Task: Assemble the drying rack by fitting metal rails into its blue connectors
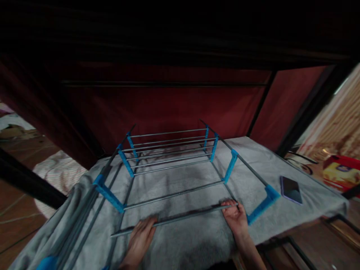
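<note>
A grey metal rod (185,216) lies crosswise over the near part of a rack frame (180,194) made of grey tubes and blue plastic brackets. My left hand (142,233) is closed over the rod toward its left end, palm down. Near the rod's right end, my right hand (234,217) is turned palm up, its fingers curled around it. A blue bracket (261,204) stands just right of my right hand. Farther back, several thin rods span the frame between paired blue brackets (214,148).
The frame rests on a grey cloth (197,243) covering a raised surface. A phone (291,189) lies on the cloth at right. Dark red panels (168,108) with black bars close off the back. More grey tubes (81,217) lie at left. A red and yellow package (341,172) sits far right.
</note>
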Tool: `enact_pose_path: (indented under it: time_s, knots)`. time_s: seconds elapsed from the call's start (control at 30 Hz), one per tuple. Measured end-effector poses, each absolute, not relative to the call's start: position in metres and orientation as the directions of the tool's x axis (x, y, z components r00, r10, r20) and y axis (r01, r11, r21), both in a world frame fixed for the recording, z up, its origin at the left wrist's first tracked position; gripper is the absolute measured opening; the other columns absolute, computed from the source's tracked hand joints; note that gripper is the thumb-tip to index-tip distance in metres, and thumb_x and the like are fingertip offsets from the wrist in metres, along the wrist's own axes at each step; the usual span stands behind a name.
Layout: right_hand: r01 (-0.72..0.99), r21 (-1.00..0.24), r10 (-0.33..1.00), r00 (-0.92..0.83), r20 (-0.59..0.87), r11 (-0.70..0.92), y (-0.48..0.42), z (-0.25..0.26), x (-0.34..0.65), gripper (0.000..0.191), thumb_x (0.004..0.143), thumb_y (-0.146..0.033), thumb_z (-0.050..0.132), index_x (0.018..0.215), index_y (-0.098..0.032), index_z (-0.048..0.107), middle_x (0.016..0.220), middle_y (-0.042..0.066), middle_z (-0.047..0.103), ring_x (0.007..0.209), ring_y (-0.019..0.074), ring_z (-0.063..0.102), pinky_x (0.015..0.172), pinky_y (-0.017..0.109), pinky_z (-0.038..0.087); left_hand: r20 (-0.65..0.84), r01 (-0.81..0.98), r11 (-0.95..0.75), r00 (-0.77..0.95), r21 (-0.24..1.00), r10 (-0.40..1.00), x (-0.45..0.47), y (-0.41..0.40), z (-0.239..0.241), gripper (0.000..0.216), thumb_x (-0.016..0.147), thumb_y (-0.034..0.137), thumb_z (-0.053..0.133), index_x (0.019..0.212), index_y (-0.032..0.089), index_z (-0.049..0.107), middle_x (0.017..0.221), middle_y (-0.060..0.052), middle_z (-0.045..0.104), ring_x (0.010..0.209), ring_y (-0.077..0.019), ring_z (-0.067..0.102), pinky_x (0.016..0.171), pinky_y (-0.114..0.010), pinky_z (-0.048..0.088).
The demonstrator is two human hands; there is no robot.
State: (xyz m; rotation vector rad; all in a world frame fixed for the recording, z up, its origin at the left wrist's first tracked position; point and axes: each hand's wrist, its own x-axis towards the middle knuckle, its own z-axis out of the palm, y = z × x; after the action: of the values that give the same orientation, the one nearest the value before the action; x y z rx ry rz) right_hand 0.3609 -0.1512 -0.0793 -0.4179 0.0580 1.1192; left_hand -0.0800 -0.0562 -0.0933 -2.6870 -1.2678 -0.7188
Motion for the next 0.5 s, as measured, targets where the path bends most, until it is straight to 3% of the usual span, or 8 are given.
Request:
enact_pose_path:
  time_s: [0.27, 0.5]
  knots:
    - [-0.916, -0.249, 0.874, 0.382, -0.3, 0.315, -0.143, -0.083, 0.368, 0.029, 0.072, -0.029, 0.073, 0.066, -0.024, 0.046, 0.062, -0.008, 0.052, 0.063, 0.0129, 0.058, 0.072, 0.033, 0.058, 0.44, 0.729, -0.655, 0.531, 0.199, 0.724, -0.075, -0.063, -0.081, 0.033, 0.101, 0.04, 0.043, 0.107, 0.027, 0.073, 0.101, -0.002, 0.079, 0.092, -0.0198, 0.075, 0.088, -0.035, 0.06]
    - [-0.902, -0.347, 0.85, 0.381, -0.363, 0.257, -0.131, -0.084, 0.374, 0.011, 0.076, -0.028, 0.073, 0.081, -0.025, 0.064, 0.078, -0.002, 0.068, 0.079, 0.0173, 0.068, 0.08, 0.036, 0.06, 0.486, 0.71, -0.672, 0.521, 0.21, 0.702, -0.078, -0.05, -0.069, 0.03, 0.101, 0.04, 0.047, 0.107, 0.026, 0.072, 0.102, -0.003, 0.078, 0.093, -0.0205, 0.073, 0.089, -0.036, 0.059]
